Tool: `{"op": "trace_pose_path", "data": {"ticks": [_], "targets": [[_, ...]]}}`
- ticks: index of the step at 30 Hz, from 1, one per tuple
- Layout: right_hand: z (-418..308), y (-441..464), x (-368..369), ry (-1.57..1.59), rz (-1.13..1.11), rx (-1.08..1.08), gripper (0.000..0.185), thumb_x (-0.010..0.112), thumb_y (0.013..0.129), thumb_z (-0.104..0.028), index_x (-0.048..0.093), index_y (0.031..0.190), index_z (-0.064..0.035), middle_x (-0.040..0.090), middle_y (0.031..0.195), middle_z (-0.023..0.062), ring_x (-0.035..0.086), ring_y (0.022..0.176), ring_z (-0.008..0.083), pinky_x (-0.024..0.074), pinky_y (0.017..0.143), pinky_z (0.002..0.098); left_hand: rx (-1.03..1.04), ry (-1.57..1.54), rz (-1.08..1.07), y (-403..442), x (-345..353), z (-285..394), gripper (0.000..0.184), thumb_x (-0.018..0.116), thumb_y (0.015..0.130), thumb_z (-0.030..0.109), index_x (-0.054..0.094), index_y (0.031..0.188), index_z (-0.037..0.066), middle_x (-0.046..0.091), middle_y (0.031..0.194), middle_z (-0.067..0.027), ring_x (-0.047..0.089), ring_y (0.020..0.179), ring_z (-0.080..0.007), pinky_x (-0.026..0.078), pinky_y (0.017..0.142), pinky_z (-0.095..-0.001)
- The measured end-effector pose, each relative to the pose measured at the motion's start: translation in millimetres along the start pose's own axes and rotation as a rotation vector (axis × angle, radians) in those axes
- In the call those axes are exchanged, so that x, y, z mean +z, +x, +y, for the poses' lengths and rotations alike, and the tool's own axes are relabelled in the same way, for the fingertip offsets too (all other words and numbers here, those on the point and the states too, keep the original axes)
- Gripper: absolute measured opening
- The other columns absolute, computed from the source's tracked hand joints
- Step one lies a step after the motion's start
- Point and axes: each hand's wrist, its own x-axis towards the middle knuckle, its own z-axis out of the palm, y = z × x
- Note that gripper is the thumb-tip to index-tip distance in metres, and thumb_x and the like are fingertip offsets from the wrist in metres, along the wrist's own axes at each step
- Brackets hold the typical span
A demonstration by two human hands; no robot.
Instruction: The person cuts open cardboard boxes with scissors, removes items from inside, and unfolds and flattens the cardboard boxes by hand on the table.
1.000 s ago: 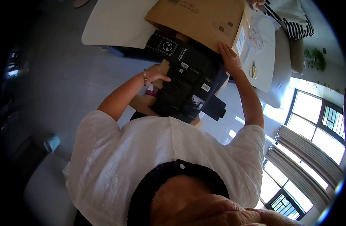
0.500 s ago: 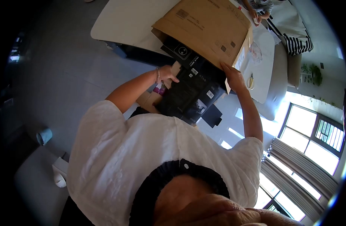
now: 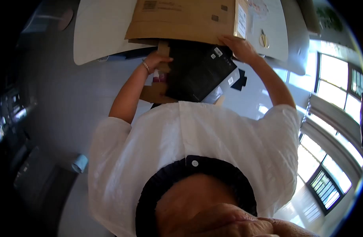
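A large brown cardboard box (image 3: 185, 25) lies on its side at the table edge with its mouth facing me. A flat black box (image 3: 201, 75) with small white labels sticks out of that mouth, slanting over my lap. My left hand (image 3: 157, 61) is closed around a narrow cardboard flap (image 3: 164, 47) at the black box's left edge; its fingertips are partly hidden. At the right corner of the opening, my right hand (image 3: 240, 48) grips the cardboard box's rim, its fingers lying along the edge.
A white table (image 3: 102, 35) carries the box. Yellow-handled scissors (image 3: 263, 39) and clear plastic wrapping (image 3: 258, 8) lie to its right. Below the opening are another cardboard piece (image 3: 153, 94) and a dark cut-out piece (image 3: 239, 80). A light blue bin (image 3: 79, 163) stands at lower left.
My view has turned and shifted, so the cardboard box sits higher and straighter. The black box is angled differently, its lower end now toward the left. Both hands keep their places.
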Motion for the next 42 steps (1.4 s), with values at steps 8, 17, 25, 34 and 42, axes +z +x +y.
{"op": "trace_pose_path", "data": {"ticks": [8,17,25,34,42], "targets": [[2.1,-0.9,4.0,0.045,0.036,0.089,0.068,0.069,0.067,0.002,0.049,0.129,-0.0163,0.051,0.129,0.0033,0.059,0.103,0.0268,0.0495,0.09,0.0322,-0.001,-0.052,-0.009,18.5,-14.9,4.0,0.035,0.075,0.072,0.01,0.058,0.102,0.003,0.062,0.093,-0.0071,0.062,0.083,-0.0171,0.052,0.073,-0.031],[7.7,-2.7,0.6,0.088,-0.097,0.182,0.054,0.049,0.082,-0.001,0.046,0.132,-0.0216,0.047,0.134,0.0008,0.052,0.114,0.0243,0.0436,0.098,0.0335,0.009,0.027,0.17,67.2,-25.1,-20.3,0.045,0.071,0.075,0.011,0.055,0.115,-0.003,0.062,0.107,-0.0113,0.06,0.097,-0.0222,0.049,0.083,-0.0323],[7.9,25.8,25.0,0.115,0.03,0.01,0.048,0.048,0.084,-0.005,0.048,0.129,-0.0218,0.049,0.132,0.0038,0.052,0.115,0.0227,0.0466,0.093,0.0326,0.037,0.217,0.382,47.0,-31.8,-28.9,0.045,0.074,0.073,0.031,0.064,0.101,-0.003,0.066,0.092,-0.0108,0.063,0.08,-0.0188,0.049,0.071,-0.0289],[17.7,-0.6,54.5,0.163,0.331,0.104,0.045,0.048,0.082,-0.003,0.053,0.124,-0.0185,0.053,0.127,0.0022,0.049,0.119,0.0219,0.0462,0.094,0.0326,0.192,-0.047,0.5,34.1,18.6,-52.4,0.061,0.071,0.076,0.04,0.051,0.116,-0.002,0.06,0.103,-0.0113,0.058,0.089,-0.0185,0.047,0.077,-0.0313],[18.2,0.3,70.7,0.097,0.463,0.077,0.041,0.053,0.081,-0.005,0.056,0.12,-0.0171,0.058,0.121,0.0025,0.054,0.112,0.0219,0.0463,0.092,0.0321,0.686,0.804,0.847,-2.4,85.0,-19.0,0.06,0.07,0.074,0.041,0.052,0.113,0.0,0.06,0.099,-0.0224,0.059,0.085,-0.0355,0.047,0.073,-0.0404]]}}
